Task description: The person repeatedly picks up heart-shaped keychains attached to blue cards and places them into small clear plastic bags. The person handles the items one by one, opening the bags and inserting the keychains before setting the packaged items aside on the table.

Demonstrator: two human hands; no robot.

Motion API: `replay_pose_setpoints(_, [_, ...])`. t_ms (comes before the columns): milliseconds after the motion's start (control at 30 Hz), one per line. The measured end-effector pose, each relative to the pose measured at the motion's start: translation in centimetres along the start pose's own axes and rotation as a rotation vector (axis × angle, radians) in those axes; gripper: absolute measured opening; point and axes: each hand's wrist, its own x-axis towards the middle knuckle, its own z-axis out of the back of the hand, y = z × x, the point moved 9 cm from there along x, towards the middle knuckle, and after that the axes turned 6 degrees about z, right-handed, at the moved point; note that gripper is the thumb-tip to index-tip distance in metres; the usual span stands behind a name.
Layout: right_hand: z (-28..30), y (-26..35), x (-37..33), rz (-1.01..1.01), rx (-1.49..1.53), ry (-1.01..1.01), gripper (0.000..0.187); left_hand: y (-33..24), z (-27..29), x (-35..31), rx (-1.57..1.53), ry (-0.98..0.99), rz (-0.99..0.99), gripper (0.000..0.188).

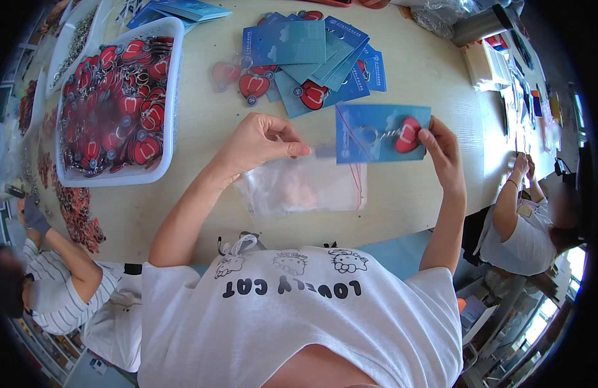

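My right hand (446, 152) grips the right edge of a blue card (350, 145), thumb in front. A red apple-shaped keychain (407, 136) with a silver chain and ring lies across the card. A thin red line slants over the card's left part, seemingly from a clear bag around it. To the left, my left hand (260, 143) is closed in a pinch near a faint clear film that reaches toward the card; its exact hold is hard to see. Below both hands, a stack of clear plastic bags (299, 187) with red edge lines lies on the table.
A white bin (176, 103) full of red keychains stands at the left. Blue cards (286, 42) lie piled at the far middle, with loose keychains (253, 85) beside them. A metal cylinder (483, 26) is at the far right. Other people sit at both sides.
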Motion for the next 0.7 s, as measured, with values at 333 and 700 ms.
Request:
replay_pose_setpoints(333, [-7.4,2.4,1.3,-0.006,-0.113,0.391,0.023,-1.4,-2.6,0.1,0.121,0.079,-0.094,0.018])
replay_pose_setpoints(700, [-8.9,3.7,0.5,-0.237,0.129,0.061,0.011,-1.2,-2.3,-0.3,0.009,0.106,-0.147,0.019])
